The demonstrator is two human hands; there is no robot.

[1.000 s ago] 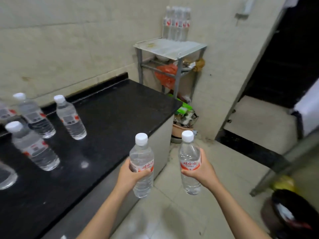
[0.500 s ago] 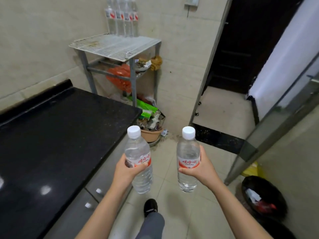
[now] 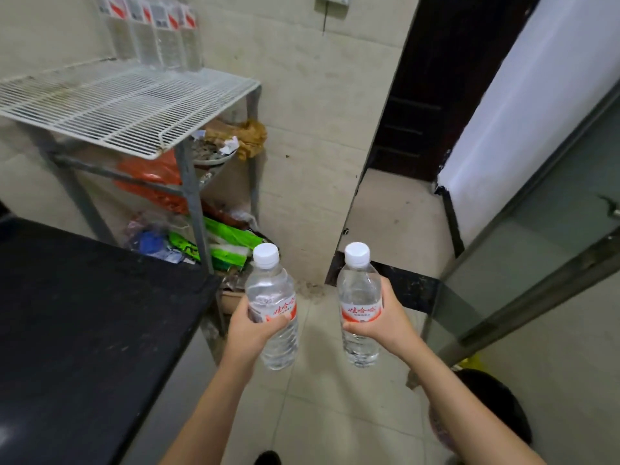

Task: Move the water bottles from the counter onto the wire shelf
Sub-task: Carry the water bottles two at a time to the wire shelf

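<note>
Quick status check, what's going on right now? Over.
Left hand and right hand each grip an upright water bottle. Wire shelf ahead-left, bottles at its back. Front clear.

I hold two clear plastic water bottles with white caps, one (image 3: 272,308) in my left grip (image 3: 250,325) and one (image 3: 359,305) in my right grip (image 3: 387,322). Four more clear bottles (image 3: 152,31) stand on one white wire shelf (image 3: 124,105).
</note>
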